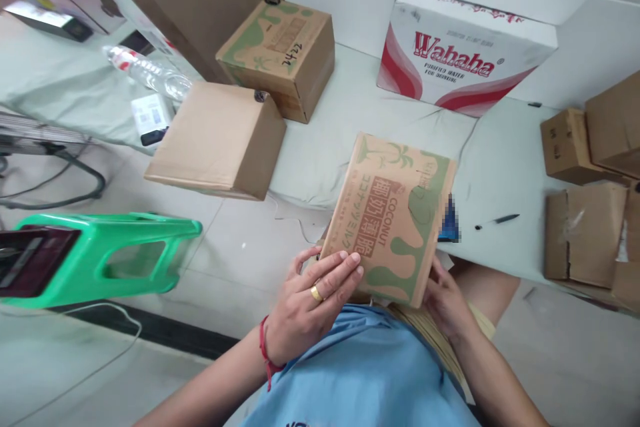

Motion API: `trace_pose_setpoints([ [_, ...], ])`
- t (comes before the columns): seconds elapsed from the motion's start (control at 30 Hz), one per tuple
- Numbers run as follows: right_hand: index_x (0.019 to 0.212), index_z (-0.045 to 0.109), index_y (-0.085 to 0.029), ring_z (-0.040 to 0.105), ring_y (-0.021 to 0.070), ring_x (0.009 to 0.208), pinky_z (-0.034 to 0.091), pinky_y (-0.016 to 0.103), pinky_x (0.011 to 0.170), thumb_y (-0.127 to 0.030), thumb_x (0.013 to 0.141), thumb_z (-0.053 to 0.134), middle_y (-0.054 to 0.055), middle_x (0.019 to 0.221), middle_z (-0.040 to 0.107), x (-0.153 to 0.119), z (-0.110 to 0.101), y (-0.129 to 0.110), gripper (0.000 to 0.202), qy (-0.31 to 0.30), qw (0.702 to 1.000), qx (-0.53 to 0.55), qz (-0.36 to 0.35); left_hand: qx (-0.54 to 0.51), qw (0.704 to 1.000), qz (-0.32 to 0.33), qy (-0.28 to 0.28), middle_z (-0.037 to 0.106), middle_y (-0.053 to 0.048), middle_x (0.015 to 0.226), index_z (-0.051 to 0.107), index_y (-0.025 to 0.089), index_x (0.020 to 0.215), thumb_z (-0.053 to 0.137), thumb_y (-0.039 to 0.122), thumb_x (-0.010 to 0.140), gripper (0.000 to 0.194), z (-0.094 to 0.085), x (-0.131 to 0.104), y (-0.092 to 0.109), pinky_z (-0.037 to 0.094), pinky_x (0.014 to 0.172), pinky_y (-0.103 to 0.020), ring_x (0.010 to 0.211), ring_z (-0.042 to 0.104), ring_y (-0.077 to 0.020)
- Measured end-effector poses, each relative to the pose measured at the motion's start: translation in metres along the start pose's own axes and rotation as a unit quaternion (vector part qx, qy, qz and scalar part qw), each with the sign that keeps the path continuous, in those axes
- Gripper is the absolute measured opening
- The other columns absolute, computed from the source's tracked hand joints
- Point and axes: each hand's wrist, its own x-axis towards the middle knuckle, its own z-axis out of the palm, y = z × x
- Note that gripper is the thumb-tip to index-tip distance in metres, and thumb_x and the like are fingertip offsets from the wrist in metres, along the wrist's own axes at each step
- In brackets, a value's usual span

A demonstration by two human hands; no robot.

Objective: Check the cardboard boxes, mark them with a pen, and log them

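A brown cardboard box (395, 213) with green print and the word COCONUT is tilted close to my body, over the front edge of the table. My left hand (317, 293), with a gold ring and a red string bracelet, lies on the box's lower left corner, its fingers on the printed face and its thumb at the side edge. At the lower right side of the box is my right hand (445, 297), fingers bent against it and partly hidden behind it. Both hands hold the box between them.
On the pale green table (310, 153) stand a plain box (215, 140), another green-printed box (285, 53), a Wahaha carton (460, 57), a pen (506, 219) and a plastic bottle (150, 73). Several boxes (593, 233) sit at right. A green stool (110, 257) is at left.
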Motion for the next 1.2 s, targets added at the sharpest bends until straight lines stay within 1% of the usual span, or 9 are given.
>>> trace_pose_setpoints([
  [0.17, 0.148, 0.068, -0.034, 0.06, 0.0353, 0.149, 0.068, 0.053, 0.097, -0.067, 0.101, 0.063, 0.011, 0.155, 0.069, -0.003, -0.027, -0.001, 0.058, 0.028, 0.996, 0.081, -0.026, -0.074, 0.989, -0.09, 0.093, 0.072, -0.013, 0.151, 0.064, 0.03, 0.154, 0.073, 0.02, 0.1, 0.055, 0.011, -0.017, -0.001, 0.052, 0.122, -0.051, 0.141, 0.067, -0.031],
  [0.27, 0.161, 0.058, -0.035, 0.05, 0.0342, 0.16, 0.057, 0.056, 0.118, -0.073, 0.103, 0.06, 0.009, 0.167, 0.059, -0.015, -0.012, -0.015, 0.07, -0.002, 0.998, 0.022, -0.06, -0.183, 0.925, -0.292, 0.163, 0.061, -0.018, 0.158, 0.063, 0.026, 0.151, 0.067, 0.044, 0.106, 0.048, 0.021, -0.025, -0.014, 0.053, 0.121, -0.056, 0.151, 0.056, -0.0349],
  [0.4, 0.168, 0.049, -0.035, 0.046, 0.0299, 0.164, 0.038, 0.052, 0.136, -0.054, 0.104, 0.073, 0.005, 0.173, 0.053, -0.01, 0.007, -0.028, 0.071, -0.024, 0.992, -0.087, -0.084, -0.462, 0.657, -0.584, 0.114, 0.075, -0.017, 0.132, 0.069, 0.019, 0.132, 0.051, 0.08, 0.103, 0.069, 0.035, -0.016, -0.035, 0.064, 0.1, -0.049, 0.133, 0.07, -0.0357],
  [0.5, 0.166, 0.052, -0.034, 0.048, 0.0301, 0.162, 0.036, 0.052, 0.138, -0.049, 0.102, 0.078, 0.005, 0.171, 0.056, -0.006, 0.005, -0.029, 0.071, -0.016, 0.993, -0.089, -0.08, -0.625, 0.501, -0.598, 0.023, 0.08, -0.018, 0.117, 0.075, 0.016, 0.117, 0.057, 0.087, 0.095, 0.076, 0.038, -0.003, -0.034, 0.064, 0.094, -0.048, 0.12, 0.076, -0.0384],
  [0.57, 0.163, 0.057, -0.034, 0.053, 0.0322, 0.158, 0.04, 0.054, 0.135, -0.049, 0.098, 0.08, 0.006, 0.165, 0.062, -0.007, -0.004, -0.027, 0.07, -0.009, 0.996, -0.056, -0.063, -0.621, 0.536, -0.57, 0.038, 0.08, -0.015, 0.123, 0.075, 0.018, 0.12, 0.07, 0.076, 0.095, 0.063, 0.034, 0.003, -0.025, 0.062, 0.099, -0.044, 0.124, 0.074, -0.0354],
  [0.73, 0.151, 0.069, -0.035, 0.064, 0.0377, 0.148, 0.052, 0.062, 0.124, -0.046, 0.092, 0.08, 0.008, 0.152, 0.073, -0.012, -0.028, -0.016, 0.061, -0.004, 0.999, 0.046, -0.008, -0.509, 0.727, -0.459, 0.041, 0.076, -0.014, 0.135, 0.069, 0.023, 0.138, 0.082, 0.059, 0.096, 0.057, 0.012, -0.003, -0.008, 0.058, 0.106, -0.039, 0.124, 0.072, -0.0291],
  [0.83, 0.148, 0.071, -0.035, 0.063, 0.0374, 0.149, 0.052, 0.063, 0.125, -0.042, 0.089, 0.083, 0.008, 0.152, 0.073, -0.01, -0.032, -0.011, 0.06, 0.002, 0.997, 0.066, -0.029, -0.484, 0.77, -0.415, 0.02, 0.073, -0.016, 0.143, 0.065, 0.024, 0.148, 0.082, 0.055, 0.098, 0.061, 0.004, -0.012, -0.015, 0.059, 0.109, -0.041, 0.129, 0.072, -0.0306],
  [1.0, 0.154, 0.066, -0.036, 0.064, 0.0337, 0.149, 0.054, 0.057, 0.124, -0.037, 0.09, 0.086, 0.008, 0.158, 0.068, -0.006, -0.03, -0.006, 0.067, -0.039, 0.993, 0.008, -0.11, -0.533, 0.758, -0.372, -0.053, 0.054, -0.018, 0.17, 0.058, 0.028, 0.162, 0.082, 0.061, 0.095, 0.078, 0.004, -0.023, -0.037, 0.059, 0.116, -0.05, 0.142, 0.067, -0.0367],
  [1.2, 0.157, 0.062, -0.038, 0.051, 0.0314, 0.161, 0.046, 0.051, 0.132, -0.039, 0.096, 0.084, 0.007, 0.173, 0.054, -0.005, -0.027, 0.008, 0.064, -0.127, 0.97, -0.111, -0.177, -0.618, 0.678, -0.333, -0.22, 0.081, -0.007, 0.139, 0.08, 0.033, 0.14, 0.1, 0.064, 0.071, 0.078, 0.012, -0.057, -0.059, 0.053, 0.124, -0.055, 0.142, 0.067, -0.0409],
])
